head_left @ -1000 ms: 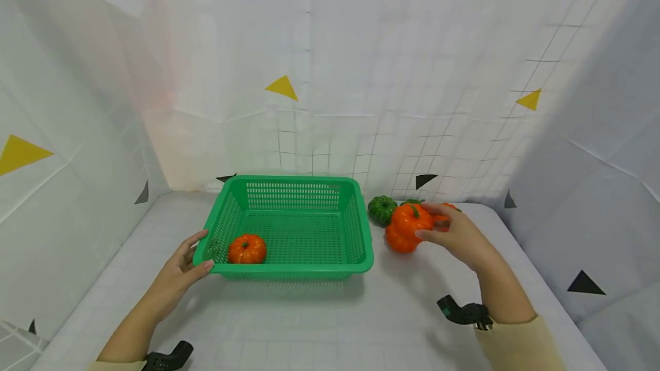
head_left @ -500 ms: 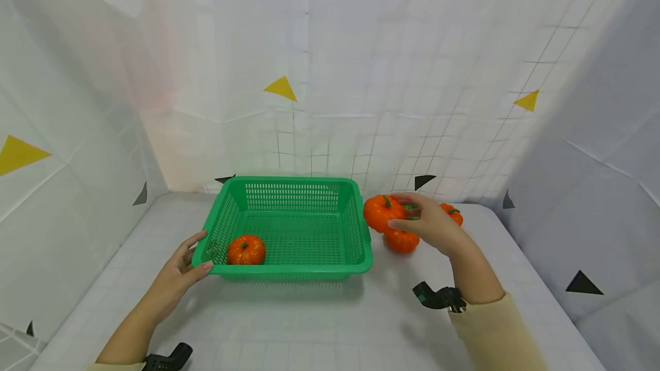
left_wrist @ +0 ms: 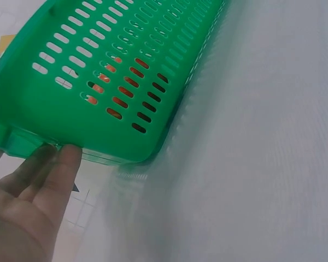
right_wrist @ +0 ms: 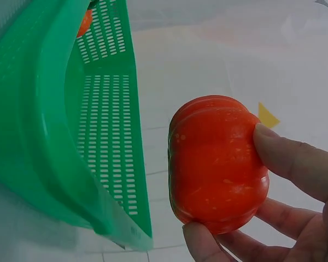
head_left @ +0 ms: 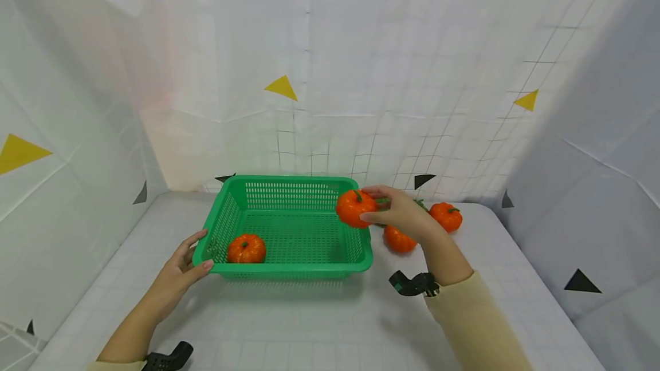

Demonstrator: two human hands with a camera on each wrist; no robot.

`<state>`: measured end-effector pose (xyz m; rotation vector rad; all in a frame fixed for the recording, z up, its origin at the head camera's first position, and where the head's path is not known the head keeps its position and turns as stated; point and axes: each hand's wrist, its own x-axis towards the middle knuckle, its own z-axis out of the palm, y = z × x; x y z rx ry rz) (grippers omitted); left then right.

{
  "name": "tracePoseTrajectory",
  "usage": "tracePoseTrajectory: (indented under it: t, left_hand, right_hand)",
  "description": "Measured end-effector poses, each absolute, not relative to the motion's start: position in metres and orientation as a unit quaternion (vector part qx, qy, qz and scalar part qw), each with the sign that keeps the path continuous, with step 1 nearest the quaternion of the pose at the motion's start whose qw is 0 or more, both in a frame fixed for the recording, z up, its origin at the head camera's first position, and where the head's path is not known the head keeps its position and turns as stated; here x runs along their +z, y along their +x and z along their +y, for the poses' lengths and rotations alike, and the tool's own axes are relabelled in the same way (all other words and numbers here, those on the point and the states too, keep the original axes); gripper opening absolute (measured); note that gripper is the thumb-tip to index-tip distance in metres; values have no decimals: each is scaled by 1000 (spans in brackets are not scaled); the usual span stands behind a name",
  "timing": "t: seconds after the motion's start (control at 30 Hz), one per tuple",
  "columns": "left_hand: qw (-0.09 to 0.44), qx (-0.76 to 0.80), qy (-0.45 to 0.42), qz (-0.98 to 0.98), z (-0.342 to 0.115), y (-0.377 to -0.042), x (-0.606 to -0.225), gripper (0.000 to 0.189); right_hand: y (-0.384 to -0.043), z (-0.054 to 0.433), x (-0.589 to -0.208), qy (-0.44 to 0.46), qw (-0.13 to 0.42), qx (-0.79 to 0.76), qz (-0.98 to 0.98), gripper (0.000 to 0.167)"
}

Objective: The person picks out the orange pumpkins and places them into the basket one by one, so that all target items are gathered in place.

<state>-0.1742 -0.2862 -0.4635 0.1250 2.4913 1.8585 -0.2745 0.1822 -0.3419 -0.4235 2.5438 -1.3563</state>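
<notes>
My right hand (head_left: 399, 210) pinches a small orange-red pumpkin (head_left: 354, 209) with a green stem, thumb on one side and fingers on the other. The pumpkin is held up over the right rim of a green plastic basket (head_left: 289, 268). In the right wrist view the ribbed pumpkin (right_wrist: 218, 164) hangs beside the slotted basket wall (right_wrist: 109, 136). My left hand (head_left: 175, 276) grips the basket's near left corner, with the thumb at the front rim; in the left wrist view its fingertips (left_wrist: 70, 155) meet the rim. Another orange pumpkin (head_left: 246, 249) lies inside, near the left end.
Right of the basket, an orange pumpkin (head_left: 399, 240) and another one (head_left: 446, 217) sit on the white table (head_left: 289, 325). Something green (head_left: 421, 204) shows partly behind my right hand. White sheeting (head_left: 340, 73) with yellow and black triangles encloses the table.
My right hand has carried the orange pumpkin left, from above the group on the right to over the basket's right rim. The left hand and basket have stayed put.
</notes>
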Motion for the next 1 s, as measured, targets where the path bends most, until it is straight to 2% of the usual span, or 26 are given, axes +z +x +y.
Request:
tracePoseTrajectory:
  t: [0.53, 1.0]
  left_hand:
    - [19, 600, 54, 798, -286, -174, -462, 76]
    - [15, 604, 52, 795, -284, -173, -460, 76]
  right_hand:
    - [-300, 133, -346, -175, 160, -430, 871, 60]
    - [-327, 95, -351, -188, 195, -422, 865, 61]
